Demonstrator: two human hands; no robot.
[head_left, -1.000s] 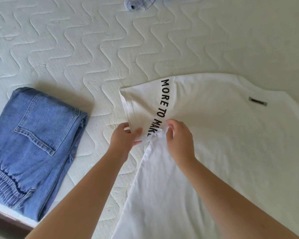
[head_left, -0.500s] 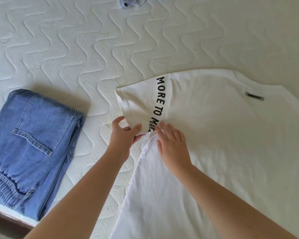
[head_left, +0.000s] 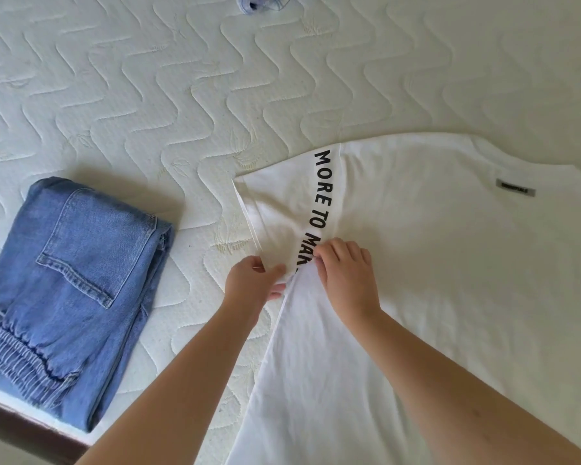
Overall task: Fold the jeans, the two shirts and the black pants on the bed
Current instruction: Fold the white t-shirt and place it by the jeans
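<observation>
A white T-shirt lies spread flat on the bed, back side up, with a small grey label near the collar and black lettering along its left sleeve. My left hand pinches the lower corner of that sleeve. My right hand has its fingers curled and pinches the cloth at the sleeve's underarm seam, right beside the left hand. Folded blue jeans lie at the left, near the bed's front edge. A bit of blue checked cloth shows at the top edge.
The white quilted mattress stretches wide behind and left of the shirt. A dark wooden bed frame runs along the bottom left corner under the jeans.
My right hand went from lying flat on the shirt to curling its fingers at the sleeve seam. My left hand keeps its pinch on the sleeve corner.
</observation>
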